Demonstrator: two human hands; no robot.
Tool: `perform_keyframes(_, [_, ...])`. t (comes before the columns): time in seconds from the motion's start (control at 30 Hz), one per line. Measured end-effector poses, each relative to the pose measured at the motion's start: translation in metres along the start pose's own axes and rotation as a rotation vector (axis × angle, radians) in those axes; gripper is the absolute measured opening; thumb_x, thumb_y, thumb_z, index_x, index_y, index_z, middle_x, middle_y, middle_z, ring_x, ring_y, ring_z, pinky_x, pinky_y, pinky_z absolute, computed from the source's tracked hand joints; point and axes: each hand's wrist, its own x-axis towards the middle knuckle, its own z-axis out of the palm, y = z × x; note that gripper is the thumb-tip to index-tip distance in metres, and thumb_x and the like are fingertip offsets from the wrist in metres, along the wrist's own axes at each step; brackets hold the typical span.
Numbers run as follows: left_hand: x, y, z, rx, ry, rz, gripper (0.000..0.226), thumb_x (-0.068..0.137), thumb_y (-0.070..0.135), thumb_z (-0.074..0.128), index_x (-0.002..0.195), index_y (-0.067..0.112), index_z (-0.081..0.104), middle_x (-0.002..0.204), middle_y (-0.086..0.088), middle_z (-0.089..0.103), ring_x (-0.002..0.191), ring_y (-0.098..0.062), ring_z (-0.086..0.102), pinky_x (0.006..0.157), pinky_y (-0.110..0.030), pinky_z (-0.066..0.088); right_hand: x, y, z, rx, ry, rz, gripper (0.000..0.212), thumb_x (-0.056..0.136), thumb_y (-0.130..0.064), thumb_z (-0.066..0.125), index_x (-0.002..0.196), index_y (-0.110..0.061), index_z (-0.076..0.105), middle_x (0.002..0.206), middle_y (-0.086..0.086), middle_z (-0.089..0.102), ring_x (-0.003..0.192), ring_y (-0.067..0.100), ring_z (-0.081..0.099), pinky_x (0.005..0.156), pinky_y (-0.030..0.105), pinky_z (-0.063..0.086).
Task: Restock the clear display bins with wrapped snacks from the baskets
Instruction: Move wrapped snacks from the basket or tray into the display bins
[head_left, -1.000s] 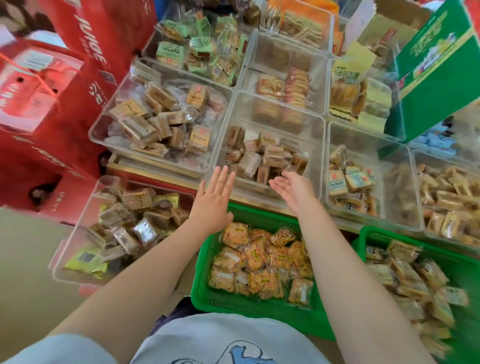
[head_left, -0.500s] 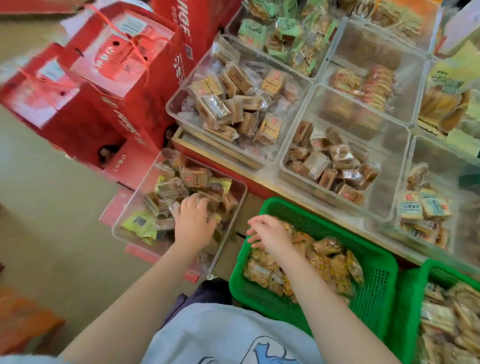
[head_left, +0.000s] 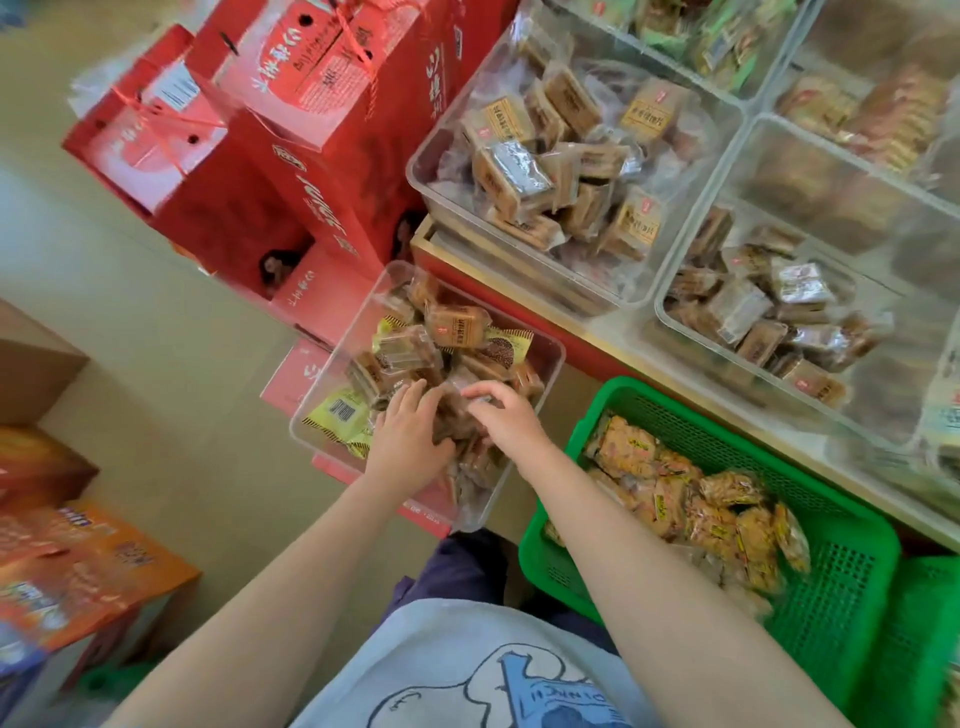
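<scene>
Head view. Both hands are inside a clear bin (head_left: 332, 395) that sits low, in front of the display counter (head_left: 524, 291) and to the left of a green basket (head_left: 852, 561). The left hand (head_left: 408, 439) lies palm down on the wrapped snacks (head_left: 457, 325) in this bin, its fingers (head_left: 410, 395) bent over a brown packet (head_left: 454, 421). The right hand (head_left: 498, 415) is beside it, fingers curled down onto the same cluster of brown packets; the two hands nearly meet over it. Whether either hand has a packet fully gripped cannot be told, since the fingertips are buried among the wrappers.

The low bin holds brown wrapped cakes and a few yellow packets (head_left: 340, 415), one showing a barcode. It rests partly on a flat red box (head_left: 291, 374).

The green basket holds orange-yellow wrapped snacks (head_left: 717, 499) piled towards its left and middle. A second green basket (head_left: 924, 623) touches it on the right, mostly out of frame.

On the counter stand larger clear display bins: one at upper centre (head_left: 431, 171) well filled with tan and brown wrapped cakes, one to its right (head_left: 670, 322) partly filled with similar packets, and others behind, blurred.

Red gift boxes (head_left: 311, 104) are stacked at upper left on the floor. Orange boxes (head_left: 78, 571) lie at lower left. The person wears a light shirt with a blue print (head_left: 467, 675).
</scene>
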Motion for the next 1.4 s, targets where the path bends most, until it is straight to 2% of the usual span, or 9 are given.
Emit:
perform_keyframes(0.1, [-0.004, 0.012, -0.009, -0.121, 0.075, 0.1, 0.075, 0.086, 0.028, 0.068, 0.153, 0.027, 0.033, 0.162, -0.003, 0.025, 0.149, -0.025, 0.021, 0.119, -0.049, 0.024, -0.02, -0.004, -0.023, 0.367, 0.059, 0.079, 0.016, 0.101, -0.023, 0.053, 0.105, -0.02, 0.068, 0.089, 0.005, 0.067, 0.073, 0.019, 0.061, 0.069, 0.033, 0.053])
perform_keyframes(0.27, [-0.02, 0.057, -0.038, -0.529, -0.085, 0.383, 0.06, 0.084, 0.012, 0.075, 0.135, 0.029, 0.051, 0.129, 0.01, 0.058, 0.109, -0.002, 0.058, 0.095, -0.034, 0.053, -0.079, 0.018, -0.076, 0.942, -0.285, 0.166, 0.016, 0.097, -0.029, 0.055, 0.106, -0.02, 0.065, 0.085, 0.009, 0.054, 0.064, 0.021, 0.053, 0.071, 0.038, 0.054])
perform_keyframes(0.37, [-0.035, 0.09, -0.057, -0.477, -0.205, 0.444, 0.036, 0.083, 0.021, 0.079, 0.11, 0.036, 0.06, 0.1, 0.018, 0.065, 0.082, 0.011, 0.061, 0.074, -0.02, 0.048, -0.118, 0.038, -0.096, 1.033, -0.373, 0.057, 0.028, 0.101, -0.041, 0.046, 0.114, -0.021, 0.06, 0.081, 0.005, 0.047, 0.063, 0.018, 0.047, 0.073, 0.039, 0.053])
perform_keyframes(0.6, [-0.082, 0.125, -0.069, -0.755, -0.419, 0.291, 0.026, 0.096, 0.038, 0.063, 0.107, 0.015, 0.066, 0.087, -0.001, 0.072, 0.07, -0.011, 0.067, 0.064, -0.027, 0.054, -0.192, 0.075, -0.101, 1.075, -0.082, -0.093, 0.056, 0.102, -0.056, 0.039, 0.126, -0.012, 0.064, 0.078, 0.013, 0.06, 0.067, 0.026, 0.059, 0.073, 0.041, 0.056])
perform_keyframes(0.8, [-0.127, 0.123, -0.072, -0.689, -0.41, 0.241, 0.033, 0.096, 0.046, 0.059, 0.106, 0.016, 0.069, 0.089, -0.003, 0.072, 0.078, -0.02, 0.064, 0.064, -0.033, 0.054, -0.253, 0.072, -0.061, 0.497, 0.487, -0.313, 0.031, 0.1, -0.032, 0.057, 0.128, -0.018, 0.061, 0.11, 0.001, 0.07, 0.098, 0.017, 0.069, 0.09, 0.039, 0.056])
perform_keyframes(0.9, [-0.144, 0.129, -0.081, -0.53, -0.311, 0.316, 0.024, 0.096, 0.042, 0.061, 0.1, 0.02, 0.068, 0.083, 0.001, 0.071, 0.068, -0.014, 0.064, 0.059, -0.027, 0.055, -0.274, 0.065, -0.043, -0.054, 0.613, -0.408, 0.066, 0.085, -0.043, 0.076, 0.142, -0.032, 0.044, 0.132, -0.013, 0.048, 0.118, 0.005, 0.051, 0.097, 0.025, 0.045])
perform_keyframes(1.03, [-0.144, 0.127, -0.099, -0.41, -0.281, 0.453, 0.024, 0.095, 0.042, 0.062, 0.103, 0.02, 0.069, 0.086, 0.0, 0.072, 0.06, -0.012, 0.064, 0.052, -0.024, 0.051, -0.272, 0.046, -0.024, -0.523, 0.668, -0.403, 0.081, 0.082, -0.046, 0.077, 0.149, -0.029, 0.035, 0.145, -0.01, 0.042, 0.133, 0.013, 0.039, 0.112, 0.038, 0.039])
perform_keyframes(1.27, [-0.085, 0.105, -0.171, -0.471, -0.152, 0.448, 0.03, 0.098, 0.045, 0.053, 0.105, 0.02, 0.068, 0.092, -0.002, 0.072, 0.075, -0.021, 0.072, 0.075, -0.043, 0.061, -0.231, -0.03, -0.008, -0.295, 0.723, -0.338, 0.055, 0.087, -0.029, 0.074, 0.136, -0.03, 0.05, 0.12, -0.009, 0.056, 0.105, 0.013, 0.057, 0.086, 0.033, 0.051])
perform_keyframes(1.4, [-0.01, 0.077, -0.201, -0.253, 0.024, 0.525, 0.023, 0.096, 0.035, 0.054, 0.109, 0.021, 0.067, 0.106, 0.003, 0.066, 0.099, -0.019, 0.063, 0.087, -0.036, 0.051, -0.175, -0.058, 0.002, 0.01, 0.738, -0.235, 0.048, 0.086, -0.023, 0.076, 0.128, -0.028, 0.054, 0.105, -0.012, 0.063, 0.095, 0.012, 0.062, 0.073, 0.021, 0.046])
